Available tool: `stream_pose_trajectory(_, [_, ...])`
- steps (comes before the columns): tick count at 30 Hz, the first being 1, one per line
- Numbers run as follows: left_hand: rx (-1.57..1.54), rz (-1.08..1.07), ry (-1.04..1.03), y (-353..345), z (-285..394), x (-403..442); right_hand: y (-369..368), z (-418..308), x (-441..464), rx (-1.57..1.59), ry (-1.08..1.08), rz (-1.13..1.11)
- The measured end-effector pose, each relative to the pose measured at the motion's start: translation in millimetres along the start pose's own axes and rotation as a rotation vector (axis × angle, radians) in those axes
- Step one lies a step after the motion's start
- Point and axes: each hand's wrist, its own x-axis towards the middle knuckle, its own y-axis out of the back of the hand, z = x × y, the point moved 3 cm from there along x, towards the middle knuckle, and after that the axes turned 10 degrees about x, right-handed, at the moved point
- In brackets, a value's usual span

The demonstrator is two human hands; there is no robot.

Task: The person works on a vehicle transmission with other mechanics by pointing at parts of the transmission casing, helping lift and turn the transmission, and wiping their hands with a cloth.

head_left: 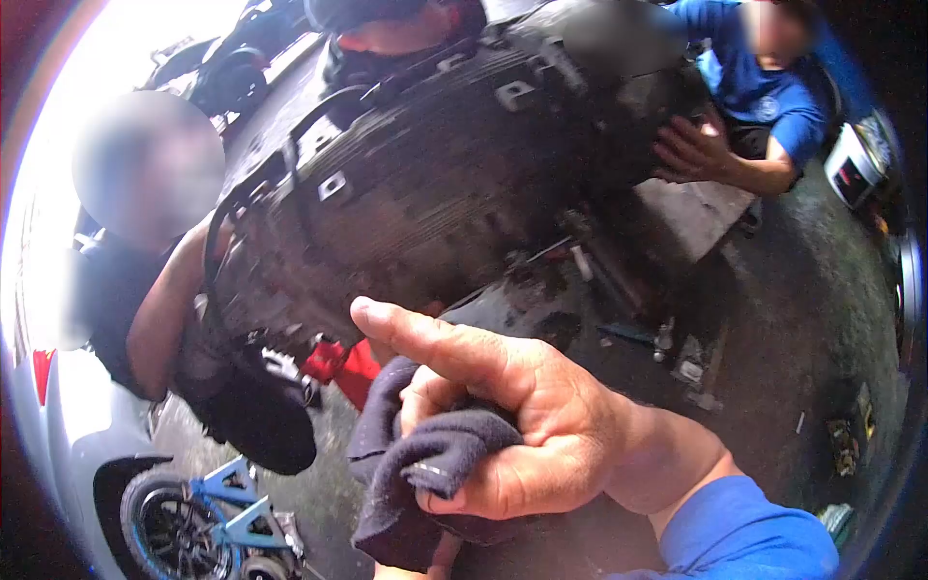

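Observation:
My right hand (541, 416) is closed around a bunched dark cloth (425, 464), and its index finger is stretched out to the left. Low at the bottom edge, part of my left hand (420, 568) shows under the cloth; its fingers are mostly hidden. Beyond my pointing finger lies a large, dark, ribbed vehicle part (406, 184), grimy and tilted across the view. My finger appears in front of its lower edge, and I cannot tell whether it touches.
A person in dark clothes (126, 300) bends at the left, another leans over at the top, and a co-worker's hand (691, 150) rests by the part's right end. A wheel (179, 527) with blue stands (237, 503), a white bucket (855, 164) and scattered tools surround the floor.

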Motion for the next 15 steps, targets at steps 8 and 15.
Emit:
stream_pose_trajectory(8, [-0.316, 0.21, -0.057, 25, -7, -5, -9, 14, 8, 0.194, -0.1, -0.13])
stream_pose_trajectory(15, [-0.224, 0.343, -0.197, 12, -31, -2, 5, 23, 14, 0.09, 0.015, -0.133])
